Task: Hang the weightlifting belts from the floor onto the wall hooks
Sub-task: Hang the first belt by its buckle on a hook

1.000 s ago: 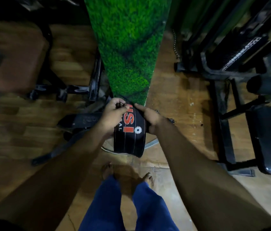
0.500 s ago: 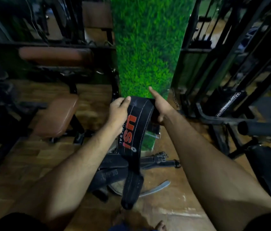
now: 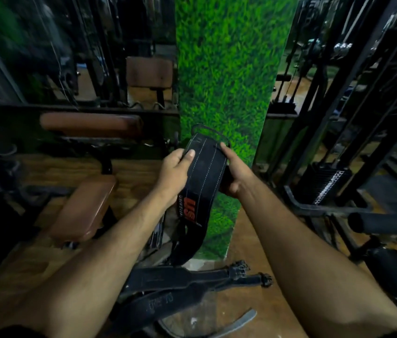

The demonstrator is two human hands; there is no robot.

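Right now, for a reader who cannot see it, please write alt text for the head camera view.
Both hands, left hand and right hand, hold up a black weightlifting belt before a grass-patterned pillar. More belts on the floor lie at its base, beside a brown bench.

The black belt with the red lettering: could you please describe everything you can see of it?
The black belt looks like thick leather with pale stitch lines and red lettering low on its wide part. The left hand and right hand grip its upper section from either side, in front of the green pillar. A thin loop arcs above its top end; its lower end hangs toward the floor.
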